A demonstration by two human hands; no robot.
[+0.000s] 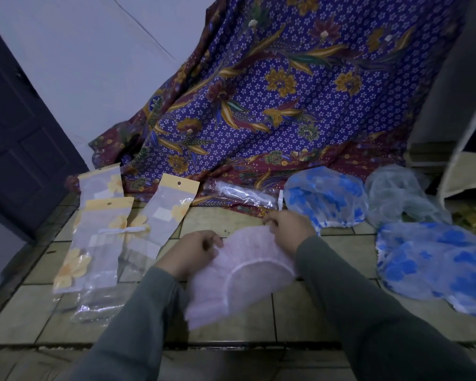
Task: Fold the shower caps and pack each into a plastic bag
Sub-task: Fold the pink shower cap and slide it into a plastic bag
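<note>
A pale pink shower cap (239,273) lies on the tiled floor in front of me, its elastic rim curving across it. My left hand (193,251) pinches its left edge, and my right hand (291,229) grips its upper right edge. Several clear plastic bags with yellow flower headers (99,243) lie to the left. One more header bag (171,210) rests beside them. A blue-flowered cap (327,199) sits behind my right hand, another blue-flowered cap (434,265) lies at the right, and a clear bluish cap (396,193) sits beyond it.
A purple batik cloth (272,105) hangs behind the work area and spills onto the floor. A rolled clear plastic packet (245,195) lies on its hem. A dark door (17,133) stands at the left, and a piece of furniture (465,147) stands at the right.
</note>
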